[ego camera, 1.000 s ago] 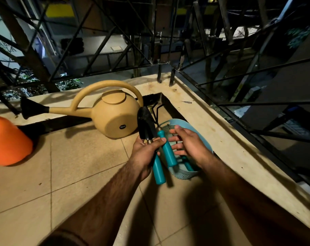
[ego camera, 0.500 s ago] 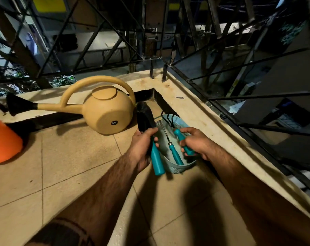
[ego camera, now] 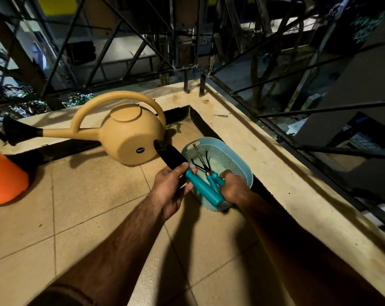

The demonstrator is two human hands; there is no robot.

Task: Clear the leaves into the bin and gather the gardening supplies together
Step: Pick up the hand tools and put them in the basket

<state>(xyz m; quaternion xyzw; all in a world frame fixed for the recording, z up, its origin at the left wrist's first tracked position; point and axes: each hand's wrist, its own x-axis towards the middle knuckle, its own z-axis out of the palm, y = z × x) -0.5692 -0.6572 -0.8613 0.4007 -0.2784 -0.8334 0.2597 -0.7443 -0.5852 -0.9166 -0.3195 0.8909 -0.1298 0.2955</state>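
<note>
Since a second ago the hand rake (ego camera: 203, 166) has gone into the basket (ego camera: 233, 155) at one o'clock; right hand (ego camera: 233, 187) grips its handle; left hand (ego camera: 171, 184) fingers clasp the trowel (ego camera: 187, 171), likely next.

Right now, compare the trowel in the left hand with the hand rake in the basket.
The trowel has a broad, solid black blade; the hand rake ends in thin, bent black prongs. The left hand holds the trowel outside the blue basket, at its rim, blade pointing toward the watering can; the rake's prongs lie inside the basket, with the right hand at its handle. Both have teal handles.
</note>
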